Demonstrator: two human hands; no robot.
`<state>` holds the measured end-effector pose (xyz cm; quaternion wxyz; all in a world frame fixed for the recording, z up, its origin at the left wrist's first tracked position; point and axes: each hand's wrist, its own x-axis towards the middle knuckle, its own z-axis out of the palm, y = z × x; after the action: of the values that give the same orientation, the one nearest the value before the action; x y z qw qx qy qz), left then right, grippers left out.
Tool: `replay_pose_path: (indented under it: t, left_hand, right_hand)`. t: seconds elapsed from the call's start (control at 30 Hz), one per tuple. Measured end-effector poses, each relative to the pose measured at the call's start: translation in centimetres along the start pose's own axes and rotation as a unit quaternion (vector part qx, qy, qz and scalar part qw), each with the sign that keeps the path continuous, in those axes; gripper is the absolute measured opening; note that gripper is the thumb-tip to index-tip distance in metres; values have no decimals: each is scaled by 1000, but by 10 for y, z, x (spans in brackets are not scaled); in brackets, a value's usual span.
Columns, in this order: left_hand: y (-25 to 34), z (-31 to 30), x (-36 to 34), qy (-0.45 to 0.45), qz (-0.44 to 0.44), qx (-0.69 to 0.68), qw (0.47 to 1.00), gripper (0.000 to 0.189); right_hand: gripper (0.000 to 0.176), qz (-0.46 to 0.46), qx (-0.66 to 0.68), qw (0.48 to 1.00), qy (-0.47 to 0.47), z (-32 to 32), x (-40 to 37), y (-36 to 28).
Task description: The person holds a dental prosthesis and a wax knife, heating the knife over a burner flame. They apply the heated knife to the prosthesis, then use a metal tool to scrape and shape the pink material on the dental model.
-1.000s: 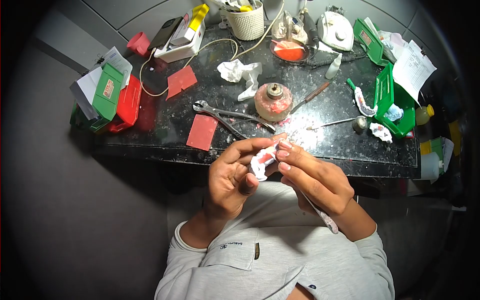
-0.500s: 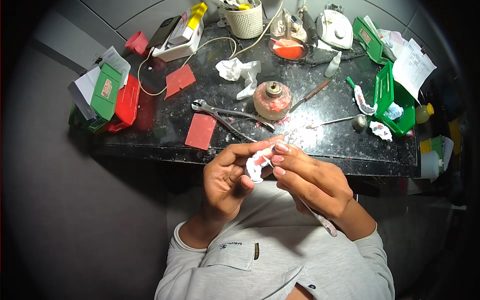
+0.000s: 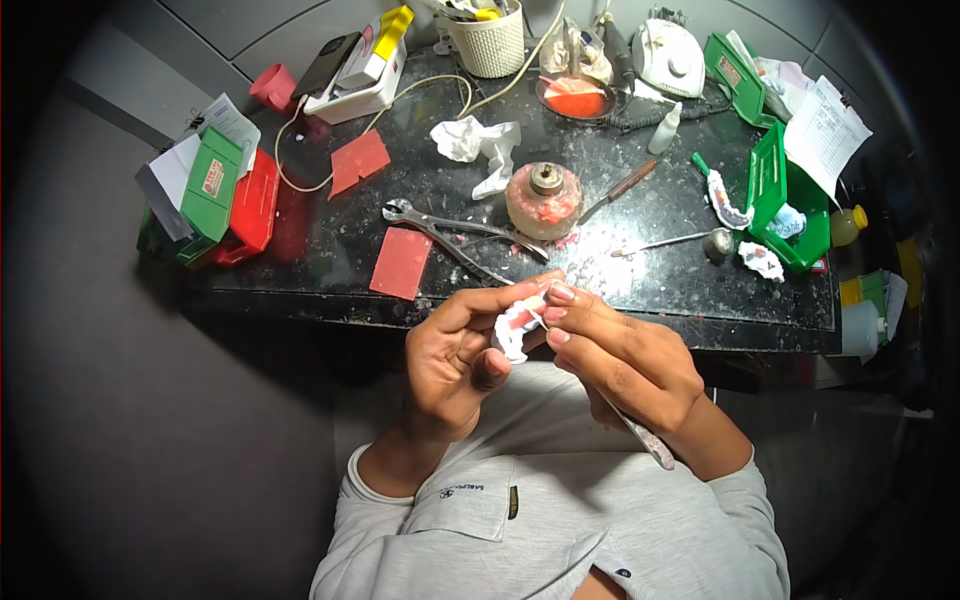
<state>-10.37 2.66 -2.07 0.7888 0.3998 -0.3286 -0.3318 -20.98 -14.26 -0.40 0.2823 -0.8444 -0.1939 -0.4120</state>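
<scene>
My left hand (image 3: 445, 350) is closed around a white dental cast (image 3: 510, 340) with pink wax on it, held in front of the table's near edge. In my right hand (image 3: 635, 360) is a thin metal wax carver (image 3: 645, 435); its handle sticks out below the palm. The tool's tip lies at the cast, partly hidden by my fingers. My right fingertips are close against the cast's right side. Just beyond my hands, metal plaster nippers (image 3: 450, 232) and a pink wax sheet (image 3: 402, 263) lie on the table.
A glass spirit burner (image 3: 544, 203) stands mid-table, with a wooden-handled knife (image 3: 630, 183) beside it. Another metal tool (image 3: 670, 243) lies to the right. Green boxes (image 3: 800, 225) and plaster pieces (image 3: 762, 262) are at the right. A red box (image 3: 258, 205) stands left.
Both hands stay almost in place. The cast and the right fingers shift very slightly; nothing is let go or picked up.
</scene>
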Motion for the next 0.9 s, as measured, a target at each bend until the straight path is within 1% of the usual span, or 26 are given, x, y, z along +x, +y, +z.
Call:
replay_pose_path:
  t: [0.03,0.1,0.23,0.3,0.4,0.6,0.9]
  left_hand:
    - [0,0,0,0,0,0,1000,67]
    - [-1,0,0,-3,3,-1,1000,67]
    - [0,0,0,-5,9,8,1000,66]
    - [2,4,-1,39,-10,32,999,74]
    - [2,4,0,35,-2,41,999,74]
    - [-3,1,-1,31,10,45,998,71]
    - [2,3,0,33,1,68,997,71]
  right_hand:
    - [28,0,0,1000,0,-1,1,-2]
    - [28,44,5,999,26,-3,1,-6]
    - [29,33,24,999,18,-1,2,-4]
    - [27,29,13,999,17,0,2,-4]
    - [25,11,12,1000,12,0,0,0]
    - [26,11,-3,1000,13,1,0,0]
    - [25,10,19,1000,8,-1,1,2]
